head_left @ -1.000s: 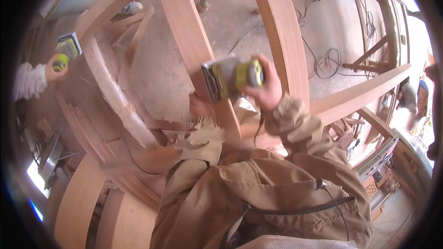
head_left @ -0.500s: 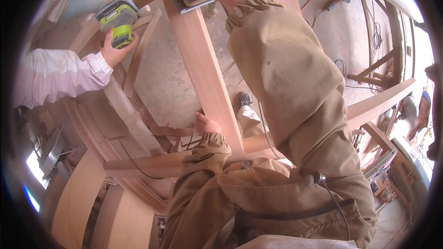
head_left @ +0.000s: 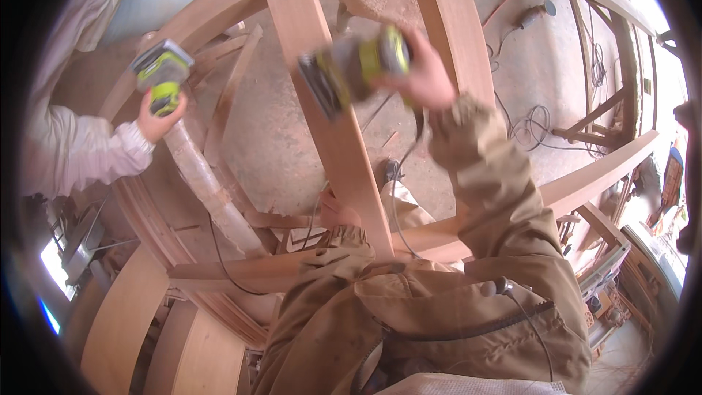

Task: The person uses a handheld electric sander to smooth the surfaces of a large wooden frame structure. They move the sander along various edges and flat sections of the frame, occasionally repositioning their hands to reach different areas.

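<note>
In my right hand [head_left: 430,77] is a green and grey power sander [head_left: 365,62], blurred by motion. It is tilted, its flat pad facing left over the pale wooden slat [head_left: 344,150]; whether the pad touches the wood I cannot tell. Lower down, my left hand [head_left: 339,211] grips the slat's left edge near its close end, with the fingers partly hidden. This slat joins a curved far rail [head_left: 234,4] to a near rail [head_left: 431,238]. A dark cord hangs from the sander past the slat's right side.
At the left, a co-worker's hand [head_left: 155,118] holds another green sander [head_left: 162,72]. A second slat [head_left: 457,29] stands to the right. Cables [head_left: 537,123] and a corded tool [head_left: 537,13] lie on the floor. Curved wooden panels [head_left: 121,314] stand at lower left.
My right hand has drawn the sander back toward me and to the right, tipping it. My left hand stays at the slat. The co-worker's sander has moved left and slightly down.
</note>
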{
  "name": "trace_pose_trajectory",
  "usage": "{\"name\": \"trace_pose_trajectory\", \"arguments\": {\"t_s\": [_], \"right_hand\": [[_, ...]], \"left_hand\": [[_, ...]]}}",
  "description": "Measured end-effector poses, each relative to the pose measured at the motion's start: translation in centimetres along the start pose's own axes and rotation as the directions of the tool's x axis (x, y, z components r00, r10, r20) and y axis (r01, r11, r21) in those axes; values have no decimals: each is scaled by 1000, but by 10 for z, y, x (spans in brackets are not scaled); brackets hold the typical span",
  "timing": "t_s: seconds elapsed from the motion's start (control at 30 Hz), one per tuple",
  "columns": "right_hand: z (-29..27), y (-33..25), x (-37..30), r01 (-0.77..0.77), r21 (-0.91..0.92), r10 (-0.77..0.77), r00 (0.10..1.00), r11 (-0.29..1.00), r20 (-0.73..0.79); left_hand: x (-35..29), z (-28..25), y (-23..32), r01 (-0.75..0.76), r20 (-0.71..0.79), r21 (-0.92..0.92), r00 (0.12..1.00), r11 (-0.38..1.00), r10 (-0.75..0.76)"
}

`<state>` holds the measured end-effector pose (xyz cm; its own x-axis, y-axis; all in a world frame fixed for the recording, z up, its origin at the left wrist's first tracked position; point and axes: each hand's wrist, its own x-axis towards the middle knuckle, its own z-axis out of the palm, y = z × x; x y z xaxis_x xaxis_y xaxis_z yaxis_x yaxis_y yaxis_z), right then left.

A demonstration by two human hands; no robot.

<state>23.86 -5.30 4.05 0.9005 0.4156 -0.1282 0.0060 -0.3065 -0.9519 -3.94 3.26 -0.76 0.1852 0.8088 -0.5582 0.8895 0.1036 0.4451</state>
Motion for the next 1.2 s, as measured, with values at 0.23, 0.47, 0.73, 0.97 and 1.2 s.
{"name": "trace_pose_trajectory", "arguments": {"t_s": [0.23,0.47,0.73,0.97,1.2], "right_hand": [[-5,-16,130,-55,262,58,998,964,-4],[12,-32,48,21,-192,-33,998,981,-56],[-13,-28,112,-292,383,268,956,876,116],[-12,19,-1,-355,528,354,929,771,107],[-4,-15,91,12,-308,-54,990,951,-127]], "left_hand": [[4,8,-8,-16,16,-4,1000,1000,16],[-4,-1,9,9,36,-55,999,998,-7],[-7,-2,13,11,24,-53,1000,999,-10],[-5,0,11,42,21,-107,999,993,-40],[4,9,-6,-96,64,11,993,995,95]]}}
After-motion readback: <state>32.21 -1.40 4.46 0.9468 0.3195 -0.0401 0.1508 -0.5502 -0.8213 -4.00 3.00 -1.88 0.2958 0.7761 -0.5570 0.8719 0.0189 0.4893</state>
